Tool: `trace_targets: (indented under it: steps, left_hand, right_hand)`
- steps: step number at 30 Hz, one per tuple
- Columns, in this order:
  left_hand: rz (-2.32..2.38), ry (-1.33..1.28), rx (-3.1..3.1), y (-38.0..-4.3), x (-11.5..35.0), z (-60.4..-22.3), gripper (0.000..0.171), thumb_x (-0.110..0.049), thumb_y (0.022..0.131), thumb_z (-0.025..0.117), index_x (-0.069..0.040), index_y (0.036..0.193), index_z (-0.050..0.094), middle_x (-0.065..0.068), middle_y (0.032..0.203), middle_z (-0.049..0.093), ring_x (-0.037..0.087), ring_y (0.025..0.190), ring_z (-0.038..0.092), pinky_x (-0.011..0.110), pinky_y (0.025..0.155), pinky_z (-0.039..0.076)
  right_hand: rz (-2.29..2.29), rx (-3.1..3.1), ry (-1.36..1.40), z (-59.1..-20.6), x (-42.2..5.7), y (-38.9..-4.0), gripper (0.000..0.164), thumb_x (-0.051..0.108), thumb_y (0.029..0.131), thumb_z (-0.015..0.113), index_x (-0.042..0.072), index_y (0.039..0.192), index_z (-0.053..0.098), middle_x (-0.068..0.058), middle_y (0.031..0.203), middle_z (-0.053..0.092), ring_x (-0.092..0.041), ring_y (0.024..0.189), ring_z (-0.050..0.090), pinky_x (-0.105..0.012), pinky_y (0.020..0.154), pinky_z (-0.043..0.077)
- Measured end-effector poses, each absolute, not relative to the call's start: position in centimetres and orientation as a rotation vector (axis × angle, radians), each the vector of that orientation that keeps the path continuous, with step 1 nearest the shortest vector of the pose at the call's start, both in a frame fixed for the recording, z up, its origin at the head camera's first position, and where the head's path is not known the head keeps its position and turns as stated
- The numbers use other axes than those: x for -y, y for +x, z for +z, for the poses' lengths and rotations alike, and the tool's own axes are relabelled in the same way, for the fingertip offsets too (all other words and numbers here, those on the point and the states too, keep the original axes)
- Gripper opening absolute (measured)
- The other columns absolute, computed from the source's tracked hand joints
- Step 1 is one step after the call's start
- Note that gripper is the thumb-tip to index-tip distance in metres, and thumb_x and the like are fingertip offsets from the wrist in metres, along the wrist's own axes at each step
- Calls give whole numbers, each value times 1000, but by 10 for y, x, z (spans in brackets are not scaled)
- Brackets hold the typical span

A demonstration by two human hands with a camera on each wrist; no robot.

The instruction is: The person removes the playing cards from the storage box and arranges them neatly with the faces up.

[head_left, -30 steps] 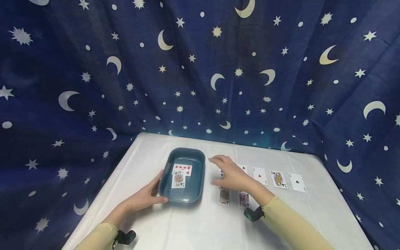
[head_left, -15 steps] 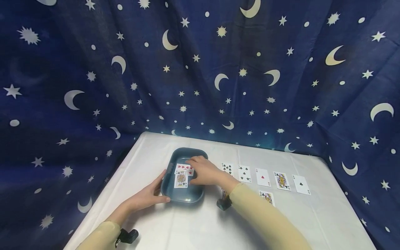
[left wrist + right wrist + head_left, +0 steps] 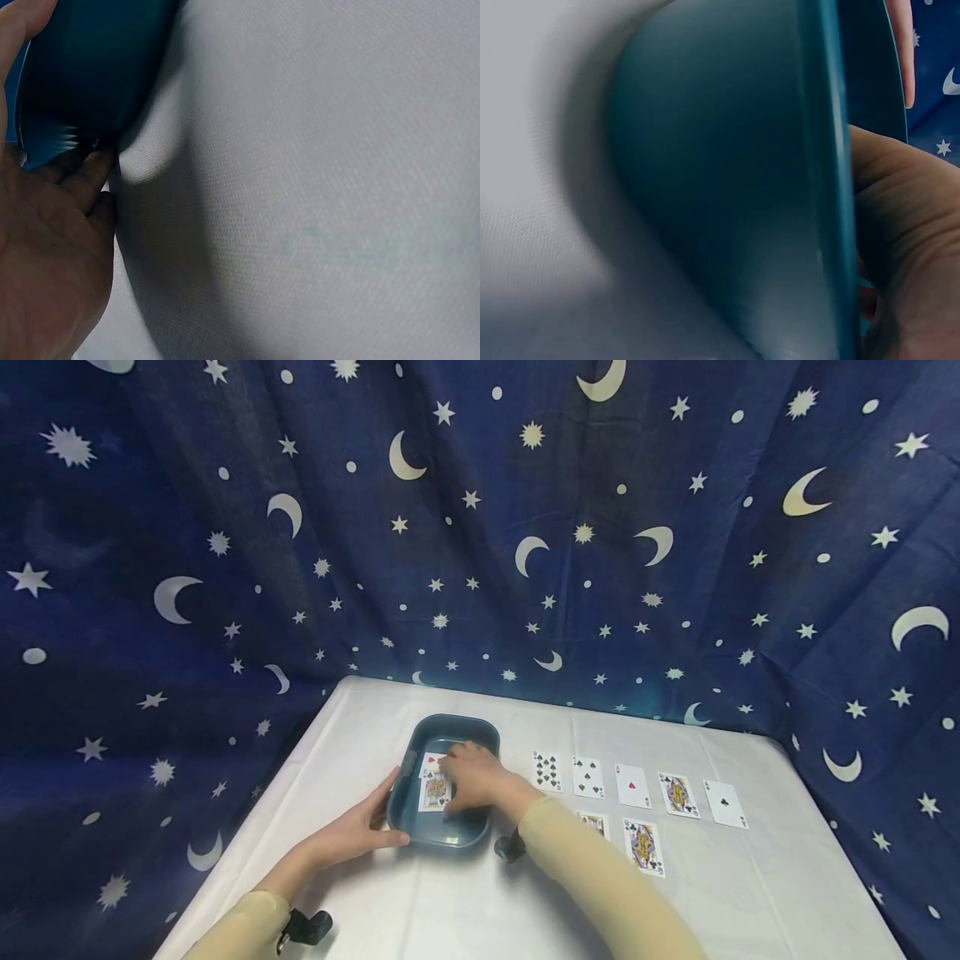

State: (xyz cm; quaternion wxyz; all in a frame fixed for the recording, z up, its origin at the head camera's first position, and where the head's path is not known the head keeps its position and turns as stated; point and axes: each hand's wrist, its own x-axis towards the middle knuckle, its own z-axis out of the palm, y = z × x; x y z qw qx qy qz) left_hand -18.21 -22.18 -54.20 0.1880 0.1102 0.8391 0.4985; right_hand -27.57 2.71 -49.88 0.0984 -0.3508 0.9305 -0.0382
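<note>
A dark teal plastic tray [image 3: 444, 832] sits on the white-covered table. In it lie a hearts playing card [image 3: 432, 761] and, overlapping it, a king playing card [image 3: 432, 793]. My left hand [image 3: 352, 839] grips the tray's left side, thumb at the front corner; in the left wrist view its fingers press the outer wall. My right hand [image 3: 477, 781] is inside the tray, fingertips over the hearts card and thumb beside the king's lower right corner, with space between them. The right wrist view shows the tray's outer wall [image 3: 720, 150] hiding most of its fingers.
Right of the tray runs a row of face-up cards, including a ten of spades [image 3: 547, 772], a card with one heart [image 3: 633, 786] and a card with one club [image 3: 725, 803]. A face card [image 3: 643, 847] lies in front; my right arm overlaps another. A starry blue curtain stands behind.
My right hand has moved left from above the table cards into the tray and down over the two cards. The left hand keeps its hold; the view has shifted slightly.
</note>
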Motion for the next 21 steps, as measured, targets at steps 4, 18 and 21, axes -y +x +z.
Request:
trace_targets:
  steps: [4,18,21]
  left_hand:
    - [1402,310,-2363,-182,222,-542,117,-41,84,84,-31,166,1,14,170,10,35,155,15,51,123,22]
    - [1406,303,-2360,-182,222,-542,117,-41,84,84,-33,166,1,13,171,10,35,154,16,52,122,24]
    - [1403,291,-2358,-182,222,-543,118,-41,84,84,-34,166,0,12,171,10,34,155,17,50,122,24]
  right_hand:
    - [-92,-2757,-1024,-501,-25,-276,93,59,69,88,16,145,57,-4,143,54,-25,133,46,-45,117,37]
    - [-77,-2767,-953,-503,-20,-278,89,58,66,90,15,139,61,-3,138,56,-25,130,49,-46,115,40]
    - [-92,-2767,-930,-502,-19,-278,90,57,66,92,14,138,60,-3,137,56,-24,128,50,-45,115,40]
